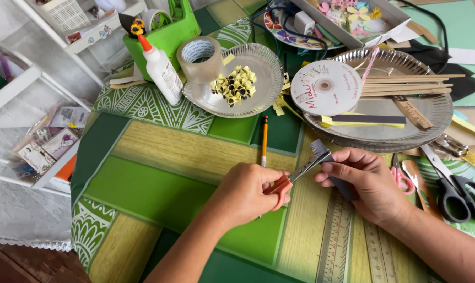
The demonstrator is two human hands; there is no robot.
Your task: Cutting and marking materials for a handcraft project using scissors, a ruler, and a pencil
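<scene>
Scissors with orange handles are lying across the lower middle of the frame, blades pointing up and right into a small grey strip of paper. The left hand is gripping the handles, fingers curled through and around them, wrist coming in from the bottom of the frame with the forearm angled up to the right. The right hand is pinching the strip between thumb and forefinger, the other fingers folded underneath, and is holding it just at the blade tips.

Judging from this, the cutting step is in hand: the blades are meeting the strip's lower edge. The next snip would seem to call for a steady pinch and a small, controlled closing of the blades.

Just above the left hand an orange pencil is lying on the green patterned tablecloth. Clear rulers are lying below the right hand, and larger black scissors are resting at the right edge. Further up, a foil plate is holding small yellow paper flowers, beside a tape roll and a glue bottle.
</scene>
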